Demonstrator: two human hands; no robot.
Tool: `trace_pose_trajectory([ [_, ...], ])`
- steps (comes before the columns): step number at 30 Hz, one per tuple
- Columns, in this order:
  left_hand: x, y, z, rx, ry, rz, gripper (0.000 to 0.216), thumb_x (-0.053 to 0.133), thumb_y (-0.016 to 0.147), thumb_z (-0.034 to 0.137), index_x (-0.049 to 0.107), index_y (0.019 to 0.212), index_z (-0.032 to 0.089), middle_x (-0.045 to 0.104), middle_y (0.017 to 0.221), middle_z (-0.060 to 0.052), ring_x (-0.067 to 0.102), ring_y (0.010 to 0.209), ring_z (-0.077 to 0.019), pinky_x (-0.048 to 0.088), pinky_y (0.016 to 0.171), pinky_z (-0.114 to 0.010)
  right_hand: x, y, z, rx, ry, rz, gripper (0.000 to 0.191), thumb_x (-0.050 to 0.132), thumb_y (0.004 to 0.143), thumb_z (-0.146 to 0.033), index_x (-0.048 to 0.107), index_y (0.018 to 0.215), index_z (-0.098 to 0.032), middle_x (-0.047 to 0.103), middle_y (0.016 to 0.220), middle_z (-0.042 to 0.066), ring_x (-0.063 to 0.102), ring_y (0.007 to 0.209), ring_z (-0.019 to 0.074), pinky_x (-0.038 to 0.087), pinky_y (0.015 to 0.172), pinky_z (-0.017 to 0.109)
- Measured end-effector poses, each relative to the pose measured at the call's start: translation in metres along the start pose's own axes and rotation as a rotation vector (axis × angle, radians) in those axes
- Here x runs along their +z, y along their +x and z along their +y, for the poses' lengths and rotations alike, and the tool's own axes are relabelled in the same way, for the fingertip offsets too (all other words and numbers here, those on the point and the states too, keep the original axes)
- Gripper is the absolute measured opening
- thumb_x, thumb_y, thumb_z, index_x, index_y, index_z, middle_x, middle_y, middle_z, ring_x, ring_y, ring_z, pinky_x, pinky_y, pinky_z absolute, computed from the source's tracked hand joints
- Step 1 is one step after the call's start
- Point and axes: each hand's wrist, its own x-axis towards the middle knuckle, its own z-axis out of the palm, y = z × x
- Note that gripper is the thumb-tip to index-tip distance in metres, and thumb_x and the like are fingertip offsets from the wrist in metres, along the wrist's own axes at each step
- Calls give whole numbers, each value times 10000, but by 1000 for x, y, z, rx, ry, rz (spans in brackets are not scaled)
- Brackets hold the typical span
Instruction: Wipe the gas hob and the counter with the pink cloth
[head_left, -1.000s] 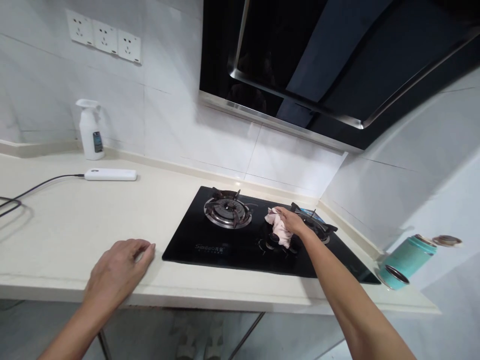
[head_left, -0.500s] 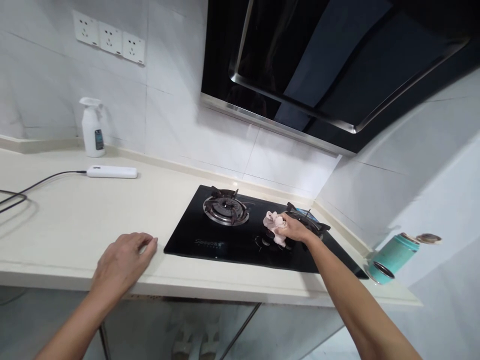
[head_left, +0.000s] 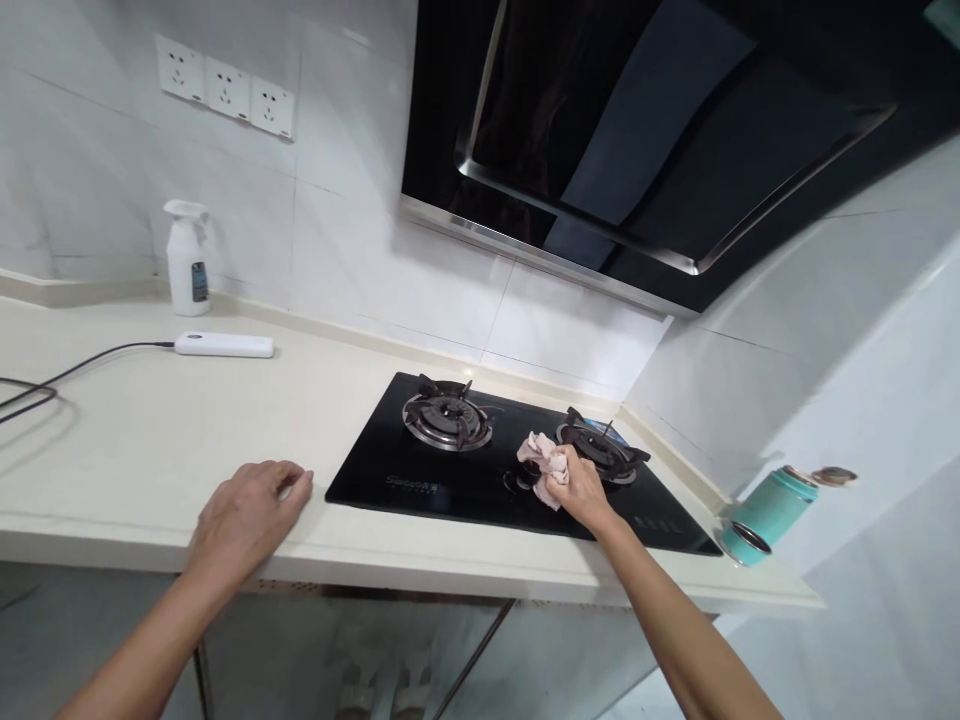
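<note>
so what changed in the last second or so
The right hand has moved toward the front of the black glass gas hob, taking the pink cloth with it, now bunched in its grip just left of the right burner. The left hand stays at the edge of the cream counter, and the spray bottle hasn't moved.

Bright, even light fills the scene; the white wall tiles [head_left: 360, 260] look pale and soft, and the black range hood [head_left: 600, 130] carries a broad bluish reflection on its glass; a soft shadow lies beneath the cable [head_left: 75, 370] on the countertop [head_left: 150, 430]; the wide lens bows the edges; the right hand [head_left: 581, 490] and pink cloth [head_left: 544, 465] look slightly soft.
</note>
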Motion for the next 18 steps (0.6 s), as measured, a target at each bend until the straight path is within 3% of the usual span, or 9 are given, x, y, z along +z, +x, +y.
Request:
trace_pose_trajectory([
  [6,-1,-1,2,-1,15,3,380,433,985,442,740,913,230,791,1044,-138,694,1069,-331,503,847,-418,4,-30,-6,-73,6,110,341,598,762,-335,598,1095,-264,724,1062,64,642,952,271,459,930,398],
  [11,2,-1,0,27,8,12,359,459,982,422,741,916,209,787,1063,-141,675,1106,-352,492,876,-435,-10,-56,-17,56,89,28,394,662,699,-334,608,1085,-283,727,983,49,636,950,289,481,844,373],
  [16,2,0,0,32,14,17,344,479,967,421,748,878,225,789,1040,-132,681,1095,-338,496,875,-420,-26,-102,-17,117,483,-104,379,648,767,-403,555,1115,-285,674,875,-2,622,773,217,506,707,318],
  [18,2,-1,0,38,27,20,367,457,969,431,750,877,231,792,1038,-125,684,1088,-326,502,885,-409,-34,-121,-2,177,631,-46,428,672,761,-446,546,1133,-276,677,887,9,640,759,216,533,685,322],
])
